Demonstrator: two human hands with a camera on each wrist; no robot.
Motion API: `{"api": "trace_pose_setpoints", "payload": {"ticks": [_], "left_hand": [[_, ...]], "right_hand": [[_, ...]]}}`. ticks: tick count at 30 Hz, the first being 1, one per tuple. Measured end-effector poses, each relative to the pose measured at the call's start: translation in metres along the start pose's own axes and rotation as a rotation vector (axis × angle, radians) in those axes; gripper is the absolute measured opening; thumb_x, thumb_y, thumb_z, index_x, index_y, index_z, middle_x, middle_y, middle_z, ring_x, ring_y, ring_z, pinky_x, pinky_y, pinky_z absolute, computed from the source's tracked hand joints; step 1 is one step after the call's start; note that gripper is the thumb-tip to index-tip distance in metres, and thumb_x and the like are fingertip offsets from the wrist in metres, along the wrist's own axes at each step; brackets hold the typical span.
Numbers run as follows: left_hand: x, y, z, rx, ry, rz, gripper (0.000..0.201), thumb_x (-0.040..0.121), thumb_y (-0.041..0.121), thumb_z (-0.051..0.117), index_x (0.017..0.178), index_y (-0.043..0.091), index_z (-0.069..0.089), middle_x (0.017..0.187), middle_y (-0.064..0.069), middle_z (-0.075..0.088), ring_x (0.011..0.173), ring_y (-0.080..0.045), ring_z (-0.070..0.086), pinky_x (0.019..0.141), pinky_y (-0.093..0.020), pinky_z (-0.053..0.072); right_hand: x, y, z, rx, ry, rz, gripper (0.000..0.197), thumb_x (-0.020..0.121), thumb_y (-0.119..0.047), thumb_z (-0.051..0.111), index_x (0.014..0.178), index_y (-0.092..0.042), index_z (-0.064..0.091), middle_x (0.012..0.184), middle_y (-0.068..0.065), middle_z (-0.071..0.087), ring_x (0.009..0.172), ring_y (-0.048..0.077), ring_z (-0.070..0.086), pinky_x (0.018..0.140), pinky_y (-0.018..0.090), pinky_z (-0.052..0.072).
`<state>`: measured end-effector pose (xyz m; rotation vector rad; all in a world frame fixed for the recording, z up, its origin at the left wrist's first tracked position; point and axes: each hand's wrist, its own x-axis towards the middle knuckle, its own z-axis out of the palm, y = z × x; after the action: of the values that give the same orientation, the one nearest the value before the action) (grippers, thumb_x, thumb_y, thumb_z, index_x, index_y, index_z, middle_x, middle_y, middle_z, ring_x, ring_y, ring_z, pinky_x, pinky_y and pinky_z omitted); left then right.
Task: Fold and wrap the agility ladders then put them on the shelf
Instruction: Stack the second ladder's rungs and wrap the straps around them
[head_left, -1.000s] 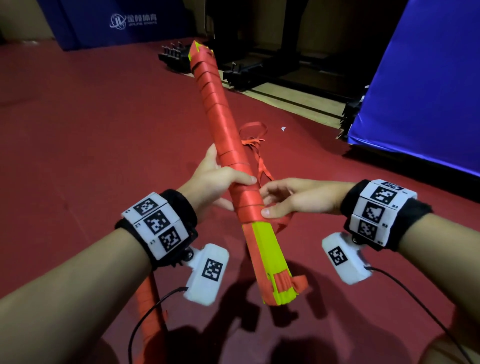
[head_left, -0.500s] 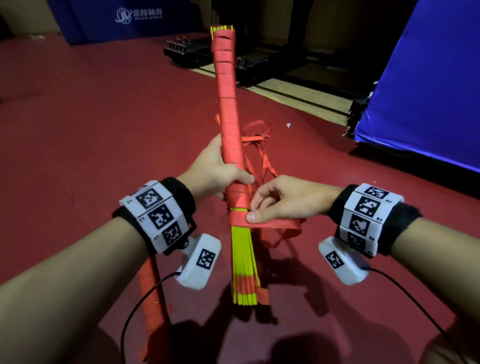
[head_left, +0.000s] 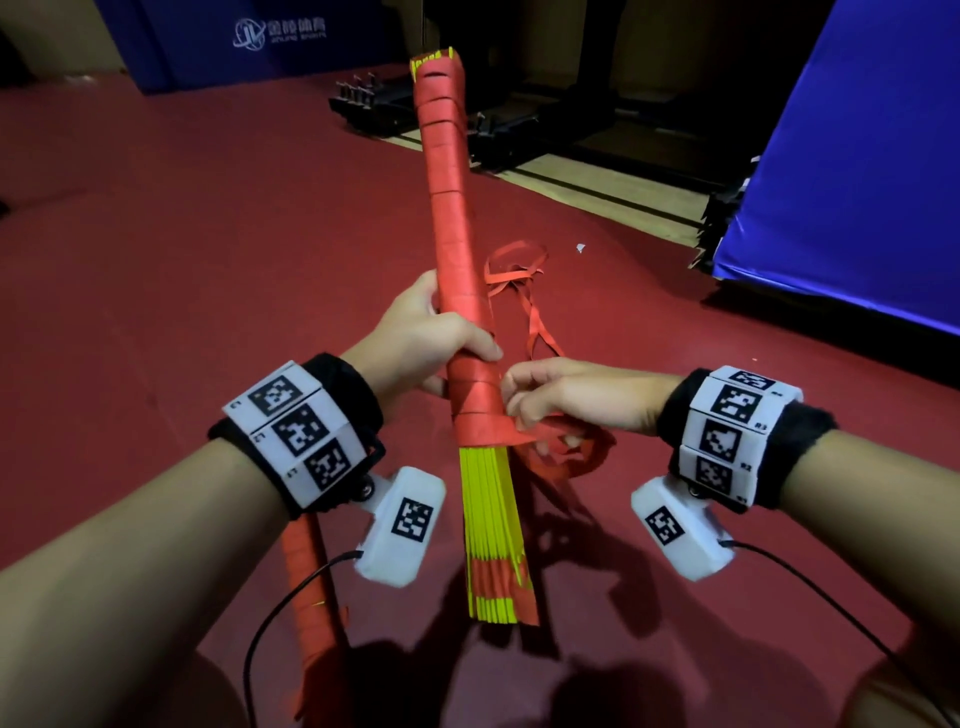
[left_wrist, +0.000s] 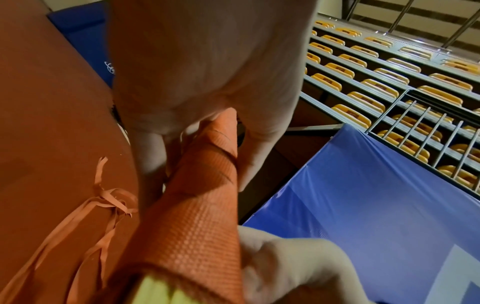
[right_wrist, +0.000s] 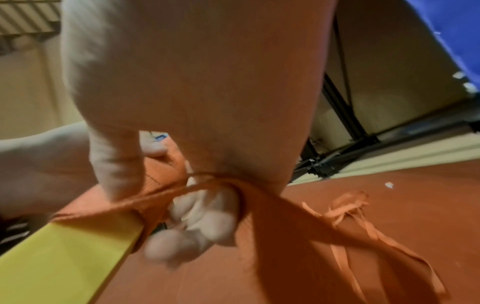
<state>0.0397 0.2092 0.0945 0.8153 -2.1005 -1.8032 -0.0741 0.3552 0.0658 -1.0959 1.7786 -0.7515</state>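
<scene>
The ladder bundle (head_left: 457, 291) runs from 12 to 6 o'clock above the floor (head_left: 182, 234). The left hand (head_left: 421, 348) grips its middle; at 3 o'clock, the nearer right hand (head_left: 566, 400) pinches the strap (head_left: 524, 441) against the last turn.

ladder bundle (head_left: 457, 291): between left hand's fingers (head_left: 415, 343), extends ahead and up | strap (head_left: 524, 436): in right hand's fingers (head_left: 524, 410), right of bundle | loose straps (head_left: 519, 280): floor, beyond right fingers | second bundle (head_left: 311, 587): below left wrist
</scene>
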Motion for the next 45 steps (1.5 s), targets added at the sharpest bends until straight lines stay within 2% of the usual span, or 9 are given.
{"api": "trace_pose_setpoints", "payload": {"ticks": [4, 10, 15, 25, 28, 33, 37, 40, 45], "left_hand": [[-0.001, 0.001, -0.003, -0.091, 0.007, -0.024, 0.058, 0.072, -0.010, 0.077, 0.123, 0.012, 0.058, 0.103, -0.007, 0.072, 0.109, -0.035, 0.073, 0.071, -0.053, 0.062], [-0.009, 0.004, -0.008, -0.036, -0.044, -0.097, 0.056, 0.081, 0.011, 0.083, 0.125, 0.032, 0.057, 0.101, 0.003, 0.074, 0.091, -0.026, 0.075, 0.062, -0.046, 0.061], [-0.007, -0.009, -0.001, 0.020, 0.036, -0.023, 0.065, 0.081, -0.002, 0.082, 0.125, 0.030, 0.048, 0.102, -0.005, 0.069, 0.078, -0.023, 0.072, 0.052, -0.053, 0.061], [0.001, -0.007, -0.003, -0.093, 0.054, -0.009, 0.087, 0.083, -0.002, 0.077, 0.145, 0.047, 0.042, 0.102, 0.002, 0.073, 0.079, -0.013, 0.071, 0.049, -0.032, 0.055], [0.001, -0.010, 0.004, -0.123, 0.104, -0.010, 0.072, 0.078, 0.012, 0.088, 0.134, 0.039, 0.050, 0.103, 0.010, 0.072, 0.081, -0.008, 0.072, 0.052, -0.029, 0.056], [0.007, -0.024, 0.015, 0.006, 0.253, 0.048, 0.105, 0.063, 0.016, 0.099, 0.144, 0.024, 0.033, 0.098, 0.010, 0.057, 0.090, -0.014, 0.064, 0.075, -0.039, 0.058], [0.013, -0.022, 0.010, 0.014, 0.241, 0.022, 0.106, 0.068, 0.007, 0.093, 0.145, 0.028, 0.023, 0.099, 0.004, 0.058, 0.083, -0.019, 0.065, 0.059, -0.041, 0.059], [0.012, -0.021, 0.007, 0.039, 0.225, 0.038, 0.105, 0.068, 0.007, 0.092, 0.143, 0.031, 0.023, 0.102, 0.004, 0.060, 0.087, -0.022, 0.068, 0.068, -0.051, 0.063], [0.009, -0.025, 0.012, 0.022, 0.226, 0.089, 0.103, 0.069, 0.002, 0.090, 0.143, 0.029, 0.025, 0.097, 0.008, 0.059, 0.075, -0.010, 0.063, 0.066, -0.036, 0.055]], "right_hand": [[-0.007, -0.002, -0.002, -0.054, -0.045, -0.071, 0.046, 0.084, -0.051, 0.072, 0.093, -0.007, 0.063, 0.068, 0.010, 0.058, 0.067, 0.028, 0.045, 0.052, 0.029, 0.031], [-0.006, 0.004, 0.001, -0.097, 0.048, -0.169, 0.052, 0.089, -0.042, 0.075, 0.085, 0.006, 0.058, 0.061, 0.007, 0.048, 0.055, 0.020, 0.038, 0.049, 0.023, 0.030], [0.000, 0.007, 0.008, -0.111, 0.135, -0.162, 0.036, 0.085, -0.037, 0.081, 0.058, -0.025, 0.062, 0.053, -0.014, 0.045, 0.049, 0.004, 0.037, 0.054, 0.018, 0.030], [-0.001, 0.005, 0.001, -0.057, 0.046, -0.096, 0.049, 0.102, -0.039, 0.058, 0.093, 0.009, 0.050, 0.065, 0.003, 0.066, 0.056, 0.026, 0.043, 0.046, 0.025, 0.032], [0.002, 0.011, 0.010, -0.163, 0.145, -0.136, 0.043, 0.099, -0.041, 0.061, 0.084, -0.002, 0.049, 0.059, 0.002, 0.061, 0.052, 0.024, 0.044, 0.041, 0.023, 0.032], [0.006, 0.013, 0.021, -0.402, 0.256, -0.183, 0.040, 0.095, -0.046, 0.066, 0.093, -0.006, 0.061, 0.074, -0.002, 0.063, 0.054, 0.004, 0.048, 0.056, 0.018, 0.039], [0.004, 0.008, 0.011, -0.342, 0.249, -0.152, 0.038, 0.091, -0.050, 0.069, 0.090, -0.012, 0.064, 0.073, -0.007, 0.064, 0.058, 0.004, 0.049, 0.061, 0.017, 0.041], [0.001, 0.006, 0.002, -0.294, 0.153, -0.076, 0.032, 0.087, -0.050, 0.074, 0.083, -0.020, 0.066, 0.066, -0.007, 0.060, 0.057, 0.008, 0.053, 0.062, 0.026, 0.047], [0.002, 0.010, 0.002, -0.247, 0.067, -0.053, 0.020, 0.089, -0.039, 0.077, 0.091, -0.020, 0.068, 0.068, -0.002, 0.059, 0.055, 0.015, 0.052, 0.060, 0.033, 0.046]]}}
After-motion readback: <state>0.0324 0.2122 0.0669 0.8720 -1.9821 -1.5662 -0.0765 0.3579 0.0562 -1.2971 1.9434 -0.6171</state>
